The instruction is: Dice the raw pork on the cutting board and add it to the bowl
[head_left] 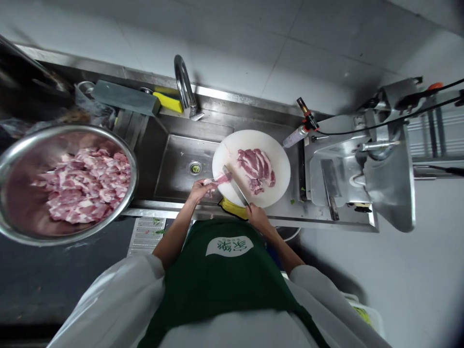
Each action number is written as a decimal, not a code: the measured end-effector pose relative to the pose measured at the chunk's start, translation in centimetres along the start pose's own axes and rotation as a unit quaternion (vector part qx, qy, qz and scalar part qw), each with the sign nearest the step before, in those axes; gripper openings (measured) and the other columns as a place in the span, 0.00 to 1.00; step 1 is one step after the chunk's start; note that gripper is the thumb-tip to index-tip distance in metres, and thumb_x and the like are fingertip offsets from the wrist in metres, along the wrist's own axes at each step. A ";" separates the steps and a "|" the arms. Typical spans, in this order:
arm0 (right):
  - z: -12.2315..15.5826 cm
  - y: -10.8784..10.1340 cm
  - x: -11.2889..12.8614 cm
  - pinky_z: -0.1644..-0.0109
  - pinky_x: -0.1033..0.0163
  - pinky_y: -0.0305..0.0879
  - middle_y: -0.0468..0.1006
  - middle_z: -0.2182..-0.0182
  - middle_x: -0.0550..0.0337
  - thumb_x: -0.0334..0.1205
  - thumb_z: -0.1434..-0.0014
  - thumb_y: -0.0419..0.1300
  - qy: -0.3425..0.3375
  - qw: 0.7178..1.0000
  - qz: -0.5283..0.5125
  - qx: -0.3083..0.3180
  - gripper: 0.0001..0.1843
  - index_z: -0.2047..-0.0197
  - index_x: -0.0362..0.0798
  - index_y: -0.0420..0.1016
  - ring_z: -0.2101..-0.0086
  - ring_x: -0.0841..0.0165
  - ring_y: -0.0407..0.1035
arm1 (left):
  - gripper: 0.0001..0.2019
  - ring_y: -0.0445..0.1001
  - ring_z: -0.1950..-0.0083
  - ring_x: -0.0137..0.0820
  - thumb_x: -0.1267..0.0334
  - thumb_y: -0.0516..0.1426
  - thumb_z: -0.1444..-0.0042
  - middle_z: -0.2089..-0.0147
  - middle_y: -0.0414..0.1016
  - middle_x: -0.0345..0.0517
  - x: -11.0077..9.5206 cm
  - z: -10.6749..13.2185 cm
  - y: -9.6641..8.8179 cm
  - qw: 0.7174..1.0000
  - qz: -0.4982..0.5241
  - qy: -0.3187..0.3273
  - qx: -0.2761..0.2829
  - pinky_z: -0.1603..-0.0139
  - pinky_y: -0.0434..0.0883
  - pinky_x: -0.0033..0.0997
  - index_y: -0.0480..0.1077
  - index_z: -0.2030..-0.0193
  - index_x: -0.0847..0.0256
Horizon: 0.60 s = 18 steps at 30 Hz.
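Note:
My left hand (pixel 198 190) is closed on a strip of raw meat (pixel 222 179) at the left edge of a round white cutting board (pixel 279 188). In my right hand (pixel 256 216) is the handle of a knife (pixel 237 187), its blade angled over the board with the tip by the strip. A larger piece of raw meat (pixel 255 166) lies on the board, right of the blade. Under the board's front edge sits a yellow cloth (pixel 233 209). To my left, a big steel bowl (pixel 132 188) holds many cut meat pieces (pixel 89 186).
The board partly covers a steel sink (pixel 177 169) with a curved faucet (pixel 184 84) behind it. A torch on a gas canister (pixel 296 136) stands at the board's back right. Farther right are a cleaver (pixel 329 188) and a meat slicer (pixel 387 169). A yellow sponge (pixel 168 102) lies by the faucet.

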State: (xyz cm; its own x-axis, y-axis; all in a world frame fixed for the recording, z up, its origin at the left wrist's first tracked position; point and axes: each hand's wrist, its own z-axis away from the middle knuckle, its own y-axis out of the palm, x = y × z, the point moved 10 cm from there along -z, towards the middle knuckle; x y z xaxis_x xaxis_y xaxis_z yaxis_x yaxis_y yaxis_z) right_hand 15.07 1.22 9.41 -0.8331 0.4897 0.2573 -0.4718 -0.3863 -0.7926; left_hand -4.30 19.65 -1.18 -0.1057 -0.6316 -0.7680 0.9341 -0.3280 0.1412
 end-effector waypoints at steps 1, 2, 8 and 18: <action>-0.4 0.7 -0.2 0.57 0.63 0.63 0.83 0.60 0.45 0.40 0.24 0.47 0.000 1.000 0.004 0.016 0.17 0.51 0.41 0.76 0.60 0.60 0.78 | 0.22 0.69 0.83 0.26 0.55 0.73 0.67 0.77 0.75 0.41 -0.2 0.2 0.0 1.000 -0.008 -0.001 0.003 0.82 0.72 0.28 0.74 0.69 0.65; -0.8 0.8 -0.5 0.56 0.63 0.63 0.83 0.59 0.45 0.41 0.24 0.48 -0.002 1.000 0.004 0.019 0.17 0.51 0.42 0.76 0.59 0.60 0.78 | 0.21 0.68 0.84 0.26 0.55 0.73 0.67 0.78 0.74 0.40 -0.4 0.4 0.0 1.000 -0.016 -0.002 0.007 0.83 0.71 0.27 0.74 0.70 0.65; -3.6 -2.2 -4.8 0.51 0.64 0.64 0.82 0.52 0.43 0.44 0.25 0.50 0.062 0.997 -0.027 -0.033 0.18 0.46 0.42 0.76 0.52 0.58 0.76 | 0.20 0.70 0.81 0.26 0.54 0.73 0.63 0.76 0.76 0.42 -3.6 0.9 2.2 0.998 -0.041 0.007 0.052 0.81 0.69 0.25 0.76 0.68 0.65; -3.0 -2.7 -6.6 0.48 0.61 0.65 0.81 0.48 0.44 0.43 0.25 0.48 0.078 0.993 -0.067 -0.054 0.24 0.32 0.43 0.67 0.50 0.57 0.76 | 0.25 0.74 0.71 0.30 0.47 0.73 0.63 0.71 0.77 0.42 -5.2 -1.7 6.9 0.986 -0.133 0.078 0.056 0.72 0.71 0.26 0.75 0.66 0.65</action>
State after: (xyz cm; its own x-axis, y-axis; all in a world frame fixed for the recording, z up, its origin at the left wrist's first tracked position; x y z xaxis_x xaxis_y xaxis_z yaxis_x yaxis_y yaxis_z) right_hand 22.72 1.41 8.19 -0.7065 0.6490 0.2823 -0.5343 -0.2274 -0.8141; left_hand 3.28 21.81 2.73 -0.2802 -0.4001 -0.8726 0.8362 -0.5482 -0.0171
